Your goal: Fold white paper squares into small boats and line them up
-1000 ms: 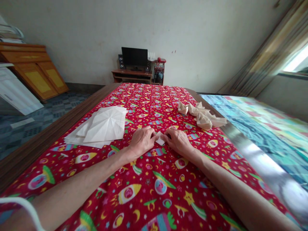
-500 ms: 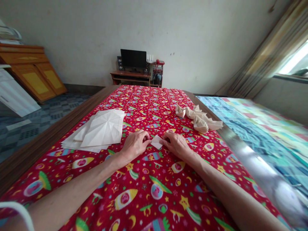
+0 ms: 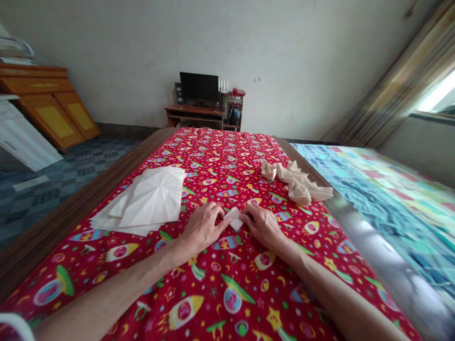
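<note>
Between my two hands is a small folded piece of white paper (image 3: 234, 218), a diamond shape with its near half bent at an angle. My left hand (image 3: 205, 222) pinches its left corner between thumb and curled fingers. From the other side, my right hand (image 3: 262, 223) grips the right corner in the same way. Both hands rest low over the red patterned cloth (image 3: 227, 265). To the left lies a fanned stack of creased white paper sheets (image 3: 152, 196). Several folded paper pieces (image 3: 298, 184) sit in a cluster to the right.
The cloth covers a dark wooden table (image 3: 135, 151). Beyond its far end stand a desk with a monitor (image 3: 199, 88) and a red telephone (image 3: 237, 92). A bed (image 3: 373, 189) runs along the right, a wooden cabinet (image 3: 53, 109) stands at the far left.
The small paper has changed from lying nearly flat to being bent, with its edges lifted. Both hands sit slightly lower in the view and closer together; the whole view has shifted a little.
</note>
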Available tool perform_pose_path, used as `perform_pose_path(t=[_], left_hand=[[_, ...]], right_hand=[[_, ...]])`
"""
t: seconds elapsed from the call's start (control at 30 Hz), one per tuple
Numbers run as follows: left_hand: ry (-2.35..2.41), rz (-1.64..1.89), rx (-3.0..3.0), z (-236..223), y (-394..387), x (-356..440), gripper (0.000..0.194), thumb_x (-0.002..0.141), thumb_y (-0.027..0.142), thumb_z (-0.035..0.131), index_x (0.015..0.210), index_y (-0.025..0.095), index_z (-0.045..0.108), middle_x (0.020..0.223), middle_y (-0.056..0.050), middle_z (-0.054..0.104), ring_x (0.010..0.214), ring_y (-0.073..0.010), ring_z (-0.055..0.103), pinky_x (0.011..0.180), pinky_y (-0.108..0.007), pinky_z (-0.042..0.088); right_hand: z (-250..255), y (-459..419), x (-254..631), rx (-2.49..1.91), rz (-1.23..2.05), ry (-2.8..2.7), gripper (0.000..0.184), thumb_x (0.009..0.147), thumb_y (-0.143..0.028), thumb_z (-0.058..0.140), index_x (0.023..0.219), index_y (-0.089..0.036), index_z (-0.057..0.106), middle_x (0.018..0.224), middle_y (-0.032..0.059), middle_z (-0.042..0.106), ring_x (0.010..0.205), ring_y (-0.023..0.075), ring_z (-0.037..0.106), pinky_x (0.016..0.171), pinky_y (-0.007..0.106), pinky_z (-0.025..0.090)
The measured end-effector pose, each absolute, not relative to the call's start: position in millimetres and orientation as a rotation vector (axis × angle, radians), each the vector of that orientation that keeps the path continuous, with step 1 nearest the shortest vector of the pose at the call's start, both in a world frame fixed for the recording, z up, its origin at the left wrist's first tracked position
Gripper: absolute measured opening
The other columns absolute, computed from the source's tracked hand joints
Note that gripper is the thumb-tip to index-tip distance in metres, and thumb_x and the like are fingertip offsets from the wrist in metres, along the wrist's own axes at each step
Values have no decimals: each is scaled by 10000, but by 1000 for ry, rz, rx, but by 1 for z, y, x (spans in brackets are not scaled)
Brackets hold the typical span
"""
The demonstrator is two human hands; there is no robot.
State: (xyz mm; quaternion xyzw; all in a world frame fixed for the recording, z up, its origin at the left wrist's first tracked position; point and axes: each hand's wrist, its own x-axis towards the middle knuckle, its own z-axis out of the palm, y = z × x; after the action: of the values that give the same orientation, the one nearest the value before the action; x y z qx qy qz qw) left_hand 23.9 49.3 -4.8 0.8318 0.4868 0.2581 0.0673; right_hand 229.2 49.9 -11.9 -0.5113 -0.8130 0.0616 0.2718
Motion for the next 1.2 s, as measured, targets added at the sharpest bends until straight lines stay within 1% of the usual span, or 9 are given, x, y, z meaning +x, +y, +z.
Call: perform_pose_path(t=[0.27,0.4,0.53,0.7,0.8,0.9,1.0,1.07,1.2], left_hand=[[1389,913,2207,-8,43,41,204,872,387,514,930,191,506,809,-25,626,768,-178,612,704,-287,478],[1311,1059,2185,-9,43,47,121,884,306,481,925,193,498,860,-39,629,801,-172,615,743,-289,486],[1301,1098,2165,-10,45,49,165,868,353,515,906,195,489,828,-28,620,769,-167,615,714,-282,495],[1334,1189,2245,-11,54,48,21,867,214,487,868,193,484,781,-11,597,724,-146,603,679,-255,486],[1326,1220,2452,-1,62,38,84,892,160,437,839,186,497,796,-18,577,757,-148,589,701,-260,479],[1230,1044,2830,13,65,28,108,910,158,436,900,179,541,875,-37,597,856,-178,574,792,-317,462],[1147,901,3016,16,63,25,112,919,187,454,893,180,563,861,-30,614,854,-195,561,776,-344,450],[1129,911,2984,10,62,25,118,920,199,462,874,177,568,844,-25,616,830,-187,556,754,-332,454],[1131,878,2870,-4,61,23,101,904,163,484,877,178,580,842,-20,610,825,-173,553,754,-307,465]], right_hand=[[-13,47,220,-1432,487,-1950,229,864,-308,508,668,-190,519,580,-28,523,527,100,461,532,202,314],[-10,41,212,-1393,583,-1934,233,862,-311,509,676,-179,559,580,-23,556,526,99,486,520,200,314],[-8,39,208,-1368,651,-1905,192,848,-280,518,717,-168,603,621,-14,598,561,109,517,542,203,340],[-8,37,203,-1343,747,-1879,200,838,-302,549,718,-166,634,610,-21,597,538,99,495,525,201,347],[-6,37,205,-1293,821,-1836,267,880,-350,505,716,-171,616,595,-26,575,521,91,476,502,195,349],[-1,37,214,-1276,653,-1765,248,894,-374,498,774,-176,586,654,-13,579,570,100,496,541,201,391],[2,38,224,-1223,362,-1930,187,861,-339,572,952,-178,599,859,40,613,763,143,552,689,239,439],[0,40,226,-1179,246,-2111,191,867,-285,566,1023,-183,605,932,63,609,836,159,555,732,252,441],[-11,44,224,-1164,98,-2274,141,887,-204,515,912,-195,654,862,49,606,761,139,544,665,230,422]])
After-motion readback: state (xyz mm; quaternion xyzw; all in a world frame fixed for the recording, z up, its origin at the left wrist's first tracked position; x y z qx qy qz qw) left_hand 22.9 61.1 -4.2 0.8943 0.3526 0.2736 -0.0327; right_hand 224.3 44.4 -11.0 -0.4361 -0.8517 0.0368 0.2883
